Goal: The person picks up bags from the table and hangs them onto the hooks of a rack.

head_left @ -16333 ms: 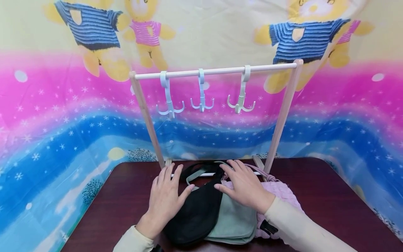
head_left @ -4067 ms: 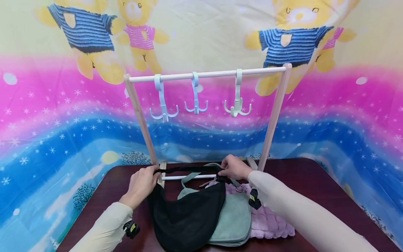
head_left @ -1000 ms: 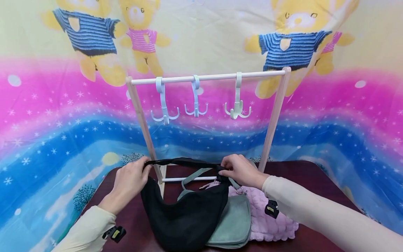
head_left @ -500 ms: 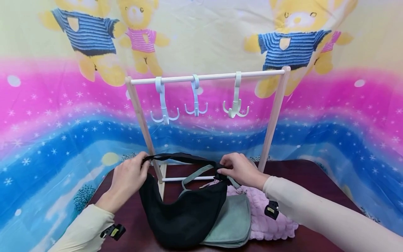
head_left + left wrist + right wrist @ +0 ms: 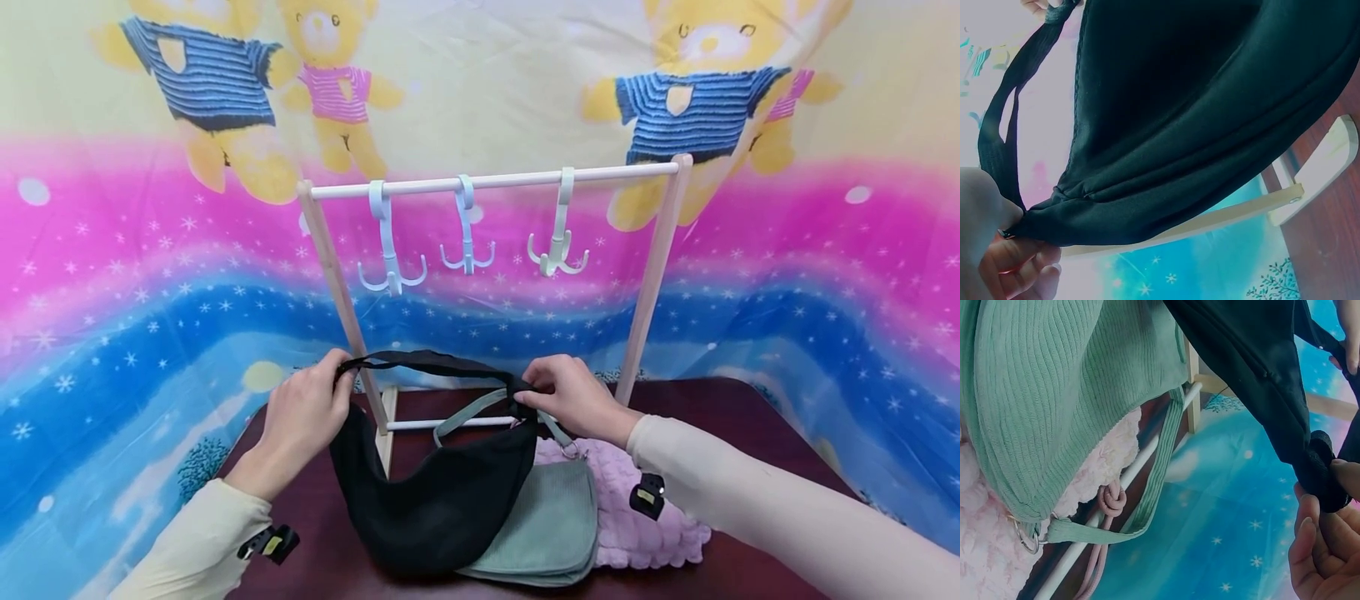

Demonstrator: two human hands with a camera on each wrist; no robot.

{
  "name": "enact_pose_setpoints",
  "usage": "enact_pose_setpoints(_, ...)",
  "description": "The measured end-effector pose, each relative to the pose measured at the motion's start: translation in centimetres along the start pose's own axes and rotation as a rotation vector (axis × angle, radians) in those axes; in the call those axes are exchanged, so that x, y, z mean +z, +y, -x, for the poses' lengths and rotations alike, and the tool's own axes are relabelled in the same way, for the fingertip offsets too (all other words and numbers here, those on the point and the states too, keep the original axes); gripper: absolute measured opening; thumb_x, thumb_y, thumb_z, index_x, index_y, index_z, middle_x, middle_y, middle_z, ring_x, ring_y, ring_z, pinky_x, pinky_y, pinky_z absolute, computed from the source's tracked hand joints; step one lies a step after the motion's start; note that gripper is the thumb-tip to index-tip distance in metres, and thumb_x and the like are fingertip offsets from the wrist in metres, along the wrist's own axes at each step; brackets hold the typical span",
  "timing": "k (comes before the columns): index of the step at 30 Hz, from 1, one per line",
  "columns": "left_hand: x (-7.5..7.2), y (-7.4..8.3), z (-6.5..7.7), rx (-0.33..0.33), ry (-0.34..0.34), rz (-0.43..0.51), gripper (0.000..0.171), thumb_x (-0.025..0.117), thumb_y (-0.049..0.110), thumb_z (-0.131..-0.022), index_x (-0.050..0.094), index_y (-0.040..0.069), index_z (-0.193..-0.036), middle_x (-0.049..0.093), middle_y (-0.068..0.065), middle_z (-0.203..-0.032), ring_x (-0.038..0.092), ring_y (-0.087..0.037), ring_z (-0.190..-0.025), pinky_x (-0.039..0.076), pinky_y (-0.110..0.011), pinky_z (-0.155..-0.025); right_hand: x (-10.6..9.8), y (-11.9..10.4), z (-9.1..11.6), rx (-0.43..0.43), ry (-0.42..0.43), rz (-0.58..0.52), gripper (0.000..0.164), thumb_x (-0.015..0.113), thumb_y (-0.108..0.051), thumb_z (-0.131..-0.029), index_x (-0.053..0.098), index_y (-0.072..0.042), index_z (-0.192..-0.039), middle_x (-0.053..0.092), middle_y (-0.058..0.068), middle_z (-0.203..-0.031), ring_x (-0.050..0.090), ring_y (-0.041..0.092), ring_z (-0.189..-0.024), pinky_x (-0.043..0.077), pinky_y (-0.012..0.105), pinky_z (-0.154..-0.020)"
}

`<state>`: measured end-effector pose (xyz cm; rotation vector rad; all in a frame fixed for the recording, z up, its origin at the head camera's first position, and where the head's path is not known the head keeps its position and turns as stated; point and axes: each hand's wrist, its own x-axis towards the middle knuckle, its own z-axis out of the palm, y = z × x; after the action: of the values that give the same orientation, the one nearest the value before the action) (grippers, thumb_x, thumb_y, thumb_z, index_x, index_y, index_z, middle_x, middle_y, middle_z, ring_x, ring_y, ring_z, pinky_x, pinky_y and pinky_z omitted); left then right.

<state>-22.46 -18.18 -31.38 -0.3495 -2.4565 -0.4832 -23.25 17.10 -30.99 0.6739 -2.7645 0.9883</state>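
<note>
A black shoulder bag (image 5: 435,508) hangs between both hands, its strap (image 5: 435,360) arched above its opening. At the left end of the strap, my left hand (image 5: 303,412) pinches the fabric between thumb and fingers; the left wrist view shows the grip where strap meets bag (image 5: 1110,219). My right hand (image 5: 573,396) pinches the strap's knotted-looking right end (image 5: 1322,478). Partly behind the black bag lies a green corduroy bag (image 5: 551,525) with a green strap (image 5: 1147,506) and metal ring. Under that is a fluffy pink bag (image 5: 652,517) with a knotted pink cord (image 5: 1110,500).
Behind the bags stands a wooden rack with a white top rod (image 5: 510,179) and a low white rod (image 5: 450,424). From the top rod hang a left blue hook (image 5: 387,242), a middle blue hook (image 5: 467,229) and a pale green hook (image 5: 558,233). The dark table (image 5: 742,467) carries everything.
Earlier both hands lay spread over the bags; later they took the black bag's strap ends. Over the last second the strap and bag rose slightly, and the pale green hook turned a little.
</note>
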Motion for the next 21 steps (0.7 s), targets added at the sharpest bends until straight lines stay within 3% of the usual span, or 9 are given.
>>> enact_pose_setpoints(9, -0.7, 0.0, -0.5, -0.001, 0.020, 0.013, 0.014, 0.057, 0.017, -0.102, 0.066, 0.010, -0.109, 0.065, -0.008, -0.071, 0.045, -0.017, -0.051, 0.030, -0.032, -0.047, -0.3, -0.5, 0.0, -0.038, 0.027, -0.022, 0.019, 0.073, -0.020, -0.094, 0.073, -0.009, -0.110, 0.076, 0.007, -0.107, 0.074, 0.020, -0.098, 0.059, 0.043, -0.089)
enact_pose_setpoints(21, -1.2, 0.1, -0.9, -0.005, 0.049, 0.021, 0.011, 0.057, 0.017, -0.103, 0.065, 0.011, -0.106, 0.065, -0.007, -0.070, 0.044, -0.017, -0.051, 0.029, -0.032, -0.047, -0.4, -0.7, -0.1, -0.079, 0.063, -0.036, 0.010, 0.072, -0.020, -0.095, 0.074, -0.015, -0.103, 0.077, 0.000, -0.097, 0.072, 0.011, -0.089, 0.059, 0.038, -0.084)
